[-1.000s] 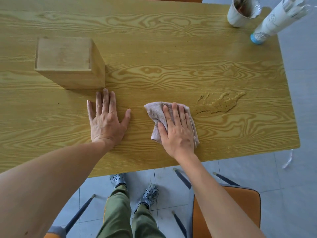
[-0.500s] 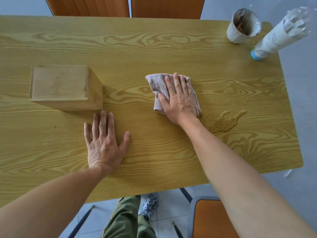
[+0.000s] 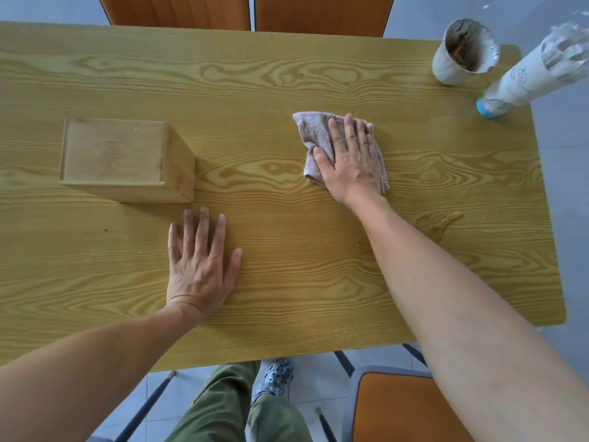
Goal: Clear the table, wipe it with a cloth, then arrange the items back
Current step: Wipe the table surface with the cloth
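My right hand (image 3: 350,157) presses flat on a folded beige cloth (image 3: 310,135) in the middle of the wooden table (image 3: 287,74), fingers straight. My left hand (image 3: 199,266) rests flat on the tabletop, fingers spread, just in front of a closed wooden box (image 3: 124,157). A brownish wet spill (image 3: 438,221) lies on the table to the right of my right forearm, which partly hides it. A stained white cup (image 3: 462,55) and a white bottle with a blue base (image 3: 522,81) stand at the far right corner.
Two orange chair backs (image 3: 248,11) stand beyond the far edge. Another orange chair seat (image 3: 404,409) sits under the near edge at right. My legs and a patterned shoe (image 3: 275,378) show below the near edge on grey floor tiles.
My right hand has pushed the cloth away from me, from near the front edge up past the spill toward the table's middle. My left hand stayed flat near the box.
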